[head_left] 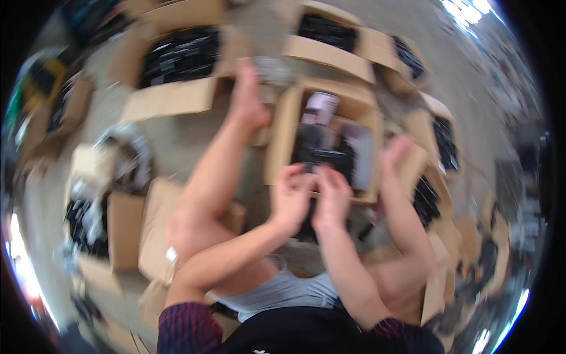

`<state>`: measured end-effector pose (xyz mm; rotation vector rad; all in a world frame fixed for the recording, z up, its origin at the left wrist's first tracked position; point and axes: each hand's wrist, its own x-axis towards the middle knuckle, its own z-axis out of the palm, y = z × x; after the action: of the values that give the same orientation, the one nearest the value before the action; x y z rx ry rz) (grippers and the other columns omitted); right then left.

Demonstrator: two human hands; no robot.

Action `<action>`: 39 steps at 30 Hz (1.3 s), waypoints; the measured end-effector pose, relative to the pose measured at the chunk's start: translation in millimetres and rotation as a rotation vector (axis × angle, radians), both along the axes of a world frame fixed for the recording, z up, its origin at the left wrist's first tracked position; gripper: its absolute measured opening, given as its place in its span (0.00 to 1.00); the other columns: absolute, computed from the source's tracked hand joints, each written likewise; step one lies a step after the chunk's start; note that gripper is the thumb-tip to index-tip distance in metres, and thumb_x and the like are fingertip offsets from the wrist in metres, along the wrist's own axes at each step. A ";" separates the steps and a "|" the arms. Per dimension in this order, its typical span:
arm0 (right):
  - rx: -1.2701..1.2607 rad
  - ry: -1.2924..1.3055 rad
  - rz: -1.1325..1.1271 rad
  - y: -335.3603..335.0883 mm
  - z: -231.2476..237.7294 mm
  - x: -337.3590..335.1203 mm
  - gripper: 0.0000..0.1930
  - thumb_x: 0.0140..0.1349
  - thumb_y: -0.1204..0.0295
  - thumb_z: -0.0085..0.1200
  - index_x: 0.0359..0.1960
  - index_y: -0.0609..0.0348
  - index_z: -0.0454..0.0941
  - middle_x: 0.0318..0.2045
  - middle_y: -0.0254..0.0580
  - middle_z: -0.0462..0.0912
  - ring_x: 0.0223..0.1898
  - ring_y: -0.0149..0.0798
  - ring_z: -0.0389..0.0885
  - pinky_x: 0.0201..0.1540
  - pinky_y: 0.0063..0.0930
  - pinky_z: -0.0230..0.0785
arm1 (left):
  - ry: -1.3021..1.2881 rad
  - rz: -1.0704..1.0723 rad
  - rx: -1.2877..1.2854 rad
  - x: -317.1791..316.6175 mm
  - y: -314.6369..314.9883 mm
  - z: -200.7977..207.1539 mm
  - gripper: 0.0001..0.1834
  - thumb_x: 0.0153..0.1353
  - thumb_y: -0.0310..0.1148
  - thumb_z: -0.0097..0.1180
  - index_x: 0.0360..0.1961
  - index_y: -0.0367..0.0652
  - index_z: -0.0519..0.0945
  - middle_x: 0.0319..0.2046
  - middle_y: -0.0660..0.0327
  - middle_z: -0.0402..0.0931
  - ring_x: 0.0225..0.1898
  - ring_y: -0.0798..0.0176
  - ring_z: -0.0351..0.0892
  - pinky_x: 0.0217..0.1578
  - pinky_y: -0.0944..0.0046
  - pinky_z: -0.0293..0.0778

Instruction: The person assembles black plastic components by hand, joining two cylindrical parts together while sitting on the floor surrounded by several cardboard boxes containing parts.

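Close together at the near edge of an open cardboard box (pixel 280 144), my left hand (pixel 292 197) and my right hand (pixel 332 197) have their fingers pinched. Between the fingertips is a small dark piece (pixel 311 169), too blurred for me to tell its kind. Inside the box, just beyond my hands, black items (pixel 336 159) lie beside a pale flat panel (pixel 359 150) and a white printed packet (pixel 320 108). Under my hands, more dark objects are partly hidden by my wrists.
My bare legs stretch out on both sides of the box. Around me stand more open cartons: one with black packages (pixel 183 56) at far left, another (pixel 327 32) beyond, and several along the right. Clear plastic (pixel 91 221) lies in a carton at left. Concrete floor (pixel 253 177) shows between them.
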<state>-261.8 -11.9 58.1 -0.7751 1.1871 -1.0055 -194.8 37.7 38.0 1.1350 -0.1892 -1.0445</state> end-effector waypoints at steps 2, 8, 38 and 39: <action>0.031 0.043 0.020 -2.0 -4.9 3.0 0.11 0.60 0.69 0.68 0.40 0.62 0.83 0.34 0.35 0.85 0.35 0.27 0.80 0.41 0.24 0.73 | -0.011 0.000 0.027 4.7 1.0 3.0 0.18 0.68 0.23 0.58 0.57 0.36 0.69 0.44 0.57 0.81 0.45 0.68 0.81 0.48 0.68 0.77; 0.031 -0.245 -0.066 5.1 -4.1 -5.5 0.08 0.66 0.74 0.60 0.43 0.65 0.82 0.34 0.37 0.85 0.35 0.26 0.82 0.39 0.22 0.75 | 0.041 -0.053 -0.029 -6.9 0.3 -1.4 0.19 0.70 0.26 0.58 0.59 0.39 0.69 0.46 0.58 0.79 0.45 0.68 0.81 0.45 0.68 0.79; -0.036 -0.243 -0.161 30.2 3.8 -116.8 0.10 0.65 0.72 0.63 0.42 0.67 0.83 0.34 0.41 0.87 0.36 0.28 0.84 0.38 0.22 0.76 | -0.214 -0.362 -0.111 -84.0 17.1 25.0 0.16 0.70 0.25 0.56 0.57 0.39 0.69 0.51 0.54 0.78 0.49 0.63 0.81 0.53 0.63 0.79; 0.017 -0.250 -0.142 31.1 3.0 -119.2 0.09 0.65 0.71 0.63 0.39 0.66 0.83 0.33 0.39 0.86 0.35 0.26 0.82 0.37 0.22 0.74 | -0.257 -0.342 -0.104 -87.6 20.1 23.0 0.17 0.70 0.24 0.54 0.57 0.39 0.68 0.51 0.52 0.78 0.50 0.61 0.81 0.53 0.63 0.79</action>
<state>-381.1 19.2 61.1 -0.5390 1.0428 -1.1718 -282.4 57.8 61.0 1.1644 -0.6529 -1.1698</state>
